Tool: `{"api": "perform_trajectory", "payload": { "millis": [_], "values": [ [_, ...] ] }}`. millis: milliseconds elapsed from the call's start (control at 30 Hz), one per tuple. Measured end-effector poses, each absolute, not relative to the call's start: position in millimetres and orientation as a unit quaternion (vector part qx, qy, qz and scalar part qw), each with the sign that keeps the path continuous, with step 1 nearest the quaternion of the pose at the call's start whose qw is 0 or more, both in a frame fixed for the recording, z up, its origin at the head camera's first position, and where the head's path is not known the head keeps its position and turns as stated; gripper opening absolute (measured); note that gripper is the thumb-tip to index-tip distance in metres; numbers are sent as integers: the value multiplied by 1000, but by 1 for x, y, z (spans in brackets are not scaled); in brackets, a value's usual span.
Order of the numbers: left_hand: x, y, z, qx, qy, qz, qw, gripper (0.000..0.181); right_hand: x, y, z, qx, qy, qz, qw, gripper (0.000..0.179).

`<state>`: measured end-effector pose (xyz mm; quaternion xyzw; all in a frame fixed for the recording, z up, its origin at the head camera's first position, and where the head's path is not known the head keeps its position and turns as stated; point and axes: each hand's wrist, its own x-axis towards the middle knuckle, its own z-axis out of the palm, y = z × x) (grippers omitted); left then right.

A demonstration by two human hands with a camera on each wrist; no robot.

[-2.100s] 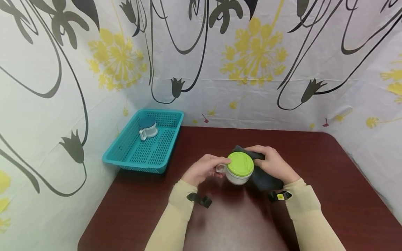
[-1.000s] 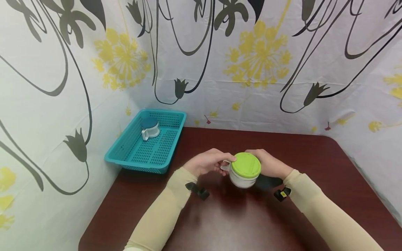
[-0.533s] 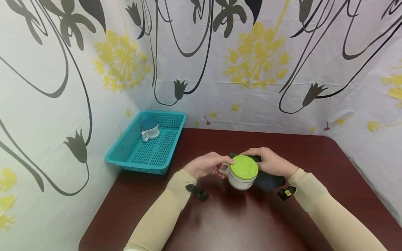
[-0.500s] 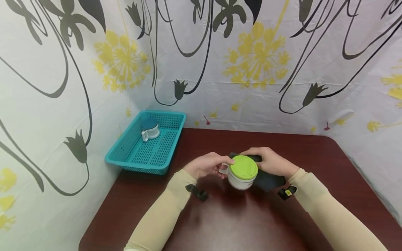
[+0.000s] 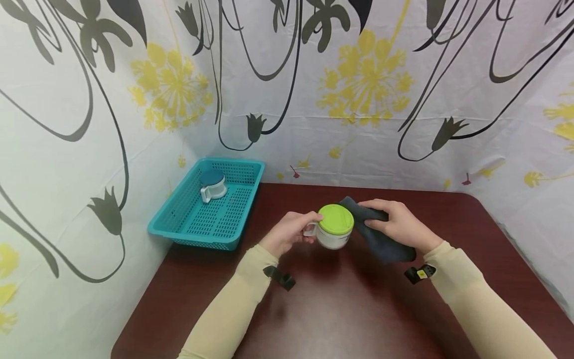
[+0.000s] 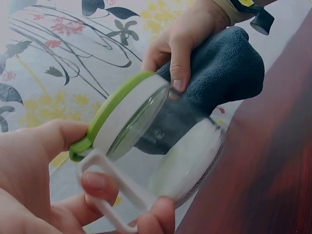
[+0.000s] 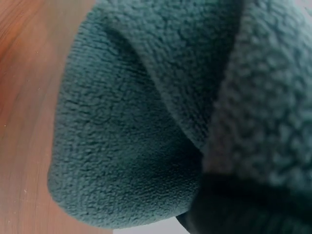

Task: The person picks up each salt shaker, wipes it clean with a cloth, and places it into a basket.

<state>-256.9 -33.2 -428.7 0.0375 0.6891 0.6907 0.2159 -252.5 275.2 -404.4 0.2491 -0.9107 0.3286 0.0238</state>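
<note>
A clear glass seasoning jar (image 5: pixel 335 239) with a lime-green lid and white collar hangs tilted above the table. My left hand (image 5: pixel 289 233) holds it by the white handle (image 6: pixel 119 187), thumb against the lid's edge. Just right of the jar, my right hand (image 5: pixel 403 225) grips a folded dark teal cloth (image 5: pixel 384 245) between thumb and fingers. One end of the cloth lies close by the lid; I cannot tell whether they touch. Through the glass in the left wrist view, part of the cloth shows. Cloth (image 7: pixel 117 141) fills most of the right wrist view, hiding the fingers.
At the back left of the dark red-brown table (image 5: pixel 309 309) stands a turquoise plastic basket (image 5: pixel 179 233). Inside it sits another jar (image 5: pixel 214 188) with a blue lid and white handle. A flower-printed white curtain (image 5: pixel 287 159) hangs behind and to the left.
My left hand has shifted the jar left and slightly away from me. The right hand has moved right with the cloth, and more of the cloth shows beside the jar.
</note>
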Motion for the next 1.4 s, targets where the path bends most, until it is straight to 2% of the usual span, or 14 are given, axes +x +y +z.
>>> {"api": "perform_trajectory", "payload": {
  "millis": [367,700,867,1033,1233,1400],
  "values": [
    [-257,-28,-425,-4,658,739,147,42,-240,270,-413,231,-905,349,71,46],
    [-259,-20,-418,-37,641,762,85,44,-229,253,-420,264,-893,346,115,45],
    [-258,-18,-419,-23,646,759,76,47,-220,238,-422,279,-884,346,146,45],
    [-255,-15,-421,-10,658,749,72,51,-211,226,-422,285,-878,328,202,47],
    [-251,-11,-424,4,674,733,93,51,-209,217,-415,265,-862,338,268,52],
    [-245,-4,-429,12,686,718,116,47,-210,209,-412,260,-875,295,284,49]
  ]
}}
